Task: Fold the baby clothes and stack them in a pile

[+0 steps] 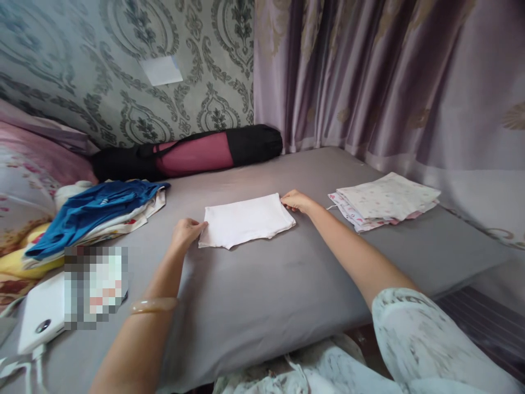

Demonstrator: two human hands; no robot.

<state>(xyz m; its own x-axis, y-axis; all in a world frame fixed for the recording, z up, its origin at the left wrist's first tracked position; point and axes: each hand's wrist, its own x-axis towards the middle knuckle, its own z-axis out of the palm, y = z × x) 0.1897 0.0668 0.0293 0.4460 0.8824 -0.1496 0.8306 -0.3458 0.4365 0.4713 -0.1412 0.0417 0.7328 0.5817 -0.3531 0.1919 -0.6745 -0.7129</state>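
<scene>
A small white pair of shorts [246, 220] lies flat on the grey bed sheet, its waist edge away from me and its leg ends toward me. My left hand [188, 231] pinches its left side edge between thumb and fingers. At the upper right corner, my right hand [296, 201] is closed on the fabric, with the fingertips partly hidden. To the right of my right hand rests a stack of folded, light patterned clothes [388, 198].
On the left lies a pile of clothes with a blue garment [98, 210] on top. Nearer stands a white power bank [43, 312] with cables beside a blurred patch. A black and maroon long bag [197, 153] lies along the wall; a purple curtain [348, 71] hangs behind.
</scene>
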